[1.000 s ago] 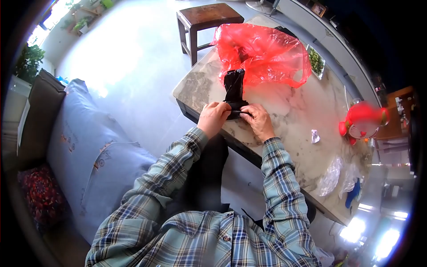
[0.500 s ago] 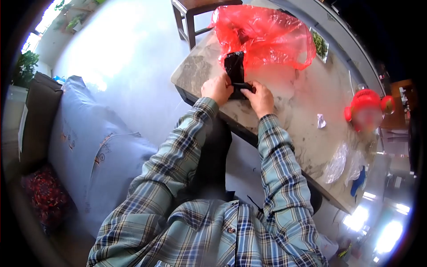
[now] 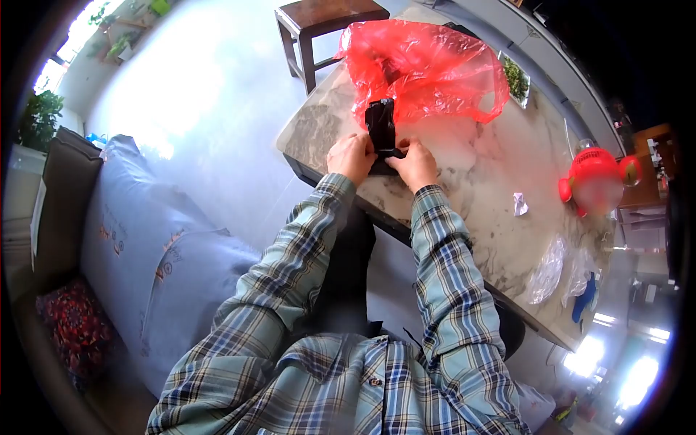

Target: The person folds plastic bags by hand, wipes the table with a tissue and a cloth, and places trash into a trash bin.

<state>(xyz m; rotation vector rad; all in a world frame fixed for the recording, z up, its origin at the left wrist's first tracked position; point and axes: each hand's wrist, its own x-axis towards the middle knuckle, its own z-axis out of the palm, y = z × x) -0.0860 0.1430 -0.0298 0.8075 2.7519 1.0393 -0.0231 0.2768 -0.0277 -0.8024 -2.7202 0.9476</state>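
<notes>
A shiny, creased black plastic bag (image 3: 380, 125), folded into a narrow strip, is between my two hands over the near edge of the marble-patterned table (image 3: 478, 196). My left hand (image 3: 351, 157) is closed on its left side, fingers pinched at the lower part. On the other side, my right hand (image 3: 415, 164) pinches the lower right end between thumb and fingers. The strip's upper end points away from me, towards a crumpled translucent red plastic bag (image 3: 428, 69) lying on the table. My fingers partly hide the strip's lower fold.
A brown wooden stool (image 3: 326, 22) stands beyond the table's far left corner. On the right of the tabletop are a red round object (image 3: 594, 177), a small crumpled white paper (image 3: 520, 204) and clear plastic wrapping (image 3: 549, 268). A sofa with a light blue cover (image 3: 159, 254) is at left.
Both hands stay on the black bag, and my right hand has shifted slightly left, closer to my left hand. The view has tilted a little, so the table's far side sits lower.
</notes>
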